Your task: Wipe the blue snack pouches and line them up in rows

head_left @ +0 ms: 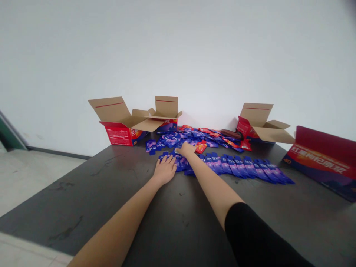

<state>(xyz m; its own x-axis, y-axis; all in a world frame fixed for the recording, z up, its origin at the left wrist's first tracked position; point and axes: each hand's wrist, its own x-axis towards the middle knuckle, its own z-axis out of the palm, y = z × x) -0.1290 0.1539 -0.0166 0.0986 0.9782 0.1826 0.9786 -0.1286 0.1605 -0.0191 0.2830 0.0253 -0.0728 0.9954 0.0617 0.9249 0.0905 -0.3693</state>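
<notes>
My left hand [165, 170] lies flat with its fingers spread over the left end of a row of blue sachets [239, 166]. The row overlaps like fanned cards and runs off to the right along the dark table [178, 215]. Just beyond, my right hand [187, 149] is closed at the near edge of a loose pile of blue sachets [170, 139]. Its fingers pinch what looks like a blue sachet, mostly hidden under the hand. Close to the right wrist lies a red sachet [201, 147].
Open cartons stand at the back: a red one [118, 134] at left, another [168, 125] beside it, and one [246, 128] at right. A red and blue carton [322, 163] sits at the right edge. A dark brown object [231, 134] lies on the pile. Behind rises a white wall.
</notes>
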